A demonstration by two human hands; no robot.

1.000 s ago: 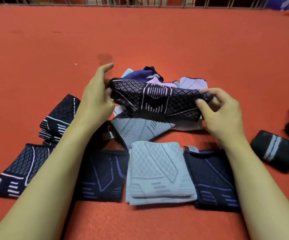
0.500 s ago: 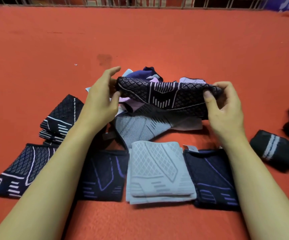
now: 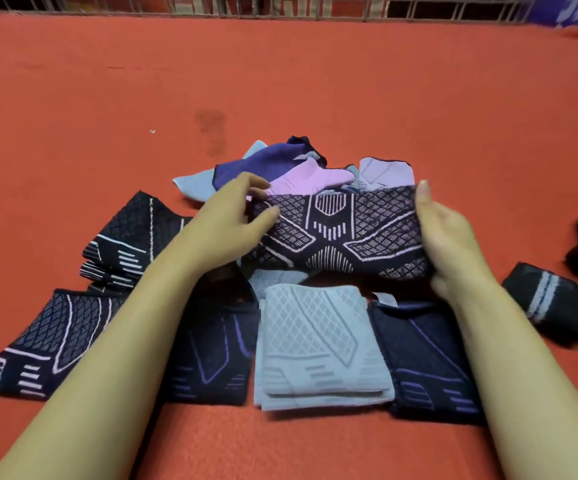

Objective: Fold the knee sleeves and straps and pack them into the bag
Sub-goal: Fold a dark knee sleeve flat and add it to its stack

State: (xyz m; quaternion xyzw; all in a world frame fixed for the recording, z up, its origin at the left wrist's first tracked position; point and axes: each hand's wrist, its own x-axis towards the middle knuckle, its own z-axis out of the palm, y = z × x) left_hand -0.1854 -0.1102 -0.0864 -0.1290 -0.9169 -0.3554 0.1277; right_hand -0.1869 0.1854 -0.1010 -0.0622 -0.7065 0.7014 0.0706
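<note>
Over red floor, fingers pinch dark sleeve.

Dark knee sleeve under my fingers: stretchy knit cloth, matt, raised pink-white diamond mesh and ribbed lines. Grey folded sleeve: same knit, matt, embossed diamond texture. Navy sleeve: matt knit with purple woven lines. Black strap: dense matt fabric, grey stripes. Red floor mat: matt, fine-grained cloth-like surface, one darker stain.
</note>
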